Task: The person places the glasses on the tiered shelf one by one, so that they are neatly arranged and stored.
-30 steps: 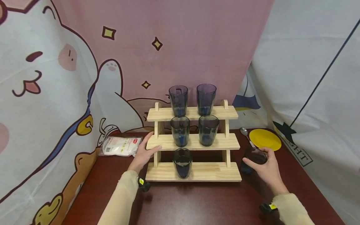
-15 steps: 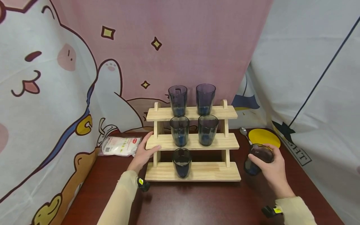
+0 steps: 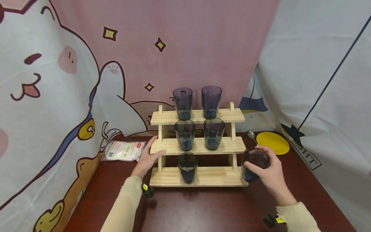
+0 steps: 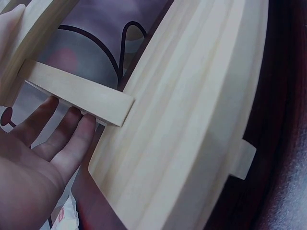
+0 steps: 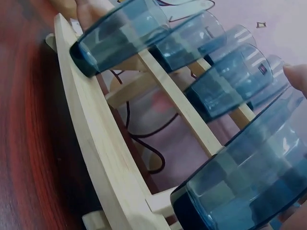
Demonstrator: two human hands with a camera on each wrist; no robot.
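A three-tier wooden shelf rack [image 3: 220,177] stands on the table. My left hand [image 3: 148,158] grips the left end of its middle tier, thumb on top; in the left wrist view, fingers [image 4: 79,139] lie against an upright post. By the thumb and fingers of my right hand [image 3: 272,174] a dark tinted drinking glass [image 3: 251,162] is held, slightly tilted, at the right end of the bottom tier. One glass [image 3: 187,169] stands on the bottom tier, two on the middle, such as this glass [image 3: 214,133], and two purplish ones on top, including this glass [image 3: 211,101].
Behind my right hand lie a yellow disc [image 3: 273,143] and a metal spoon [image 3: 251,135]. A white plastic-wrapped package [image 3: 124,150] is left of the rack. Printed cloth [image 3: 232,42] hangs behind and at both sides of the dark red table [image 3: 203,209].
My right hand has lifted the glass off the table on the right and brought it left to the bottom tier's end. The left hand stays on the rack.
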